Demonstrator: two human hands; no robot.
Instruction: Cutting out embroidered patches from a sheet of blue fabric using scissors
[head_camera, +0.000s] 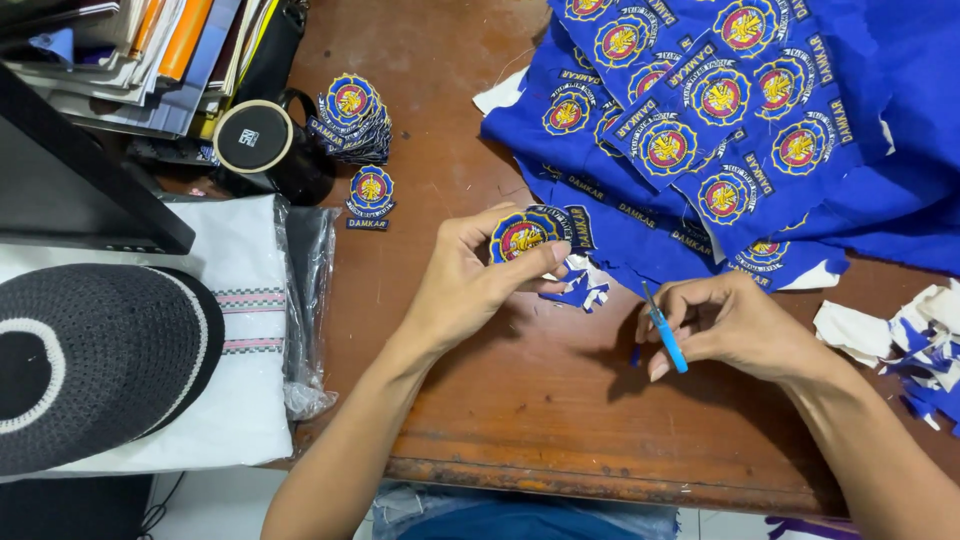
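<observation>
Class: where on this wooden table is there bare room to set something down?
Bare wood lies between the left hand and the white folded cloth, and along the table's near edge. The blue patch fabric and scraps crowd the right.

The scene is brightly and evenly lit from above, colours vivid, with a soft sheen on the brown tabletop (560, 400) at the far middle. Short, soft shadows lie under the left hand (470, 285) and right hand (730, 325). Focus is sharp in the middle, with slight wide-angle stretching and softness toward the near corners.
</observation>
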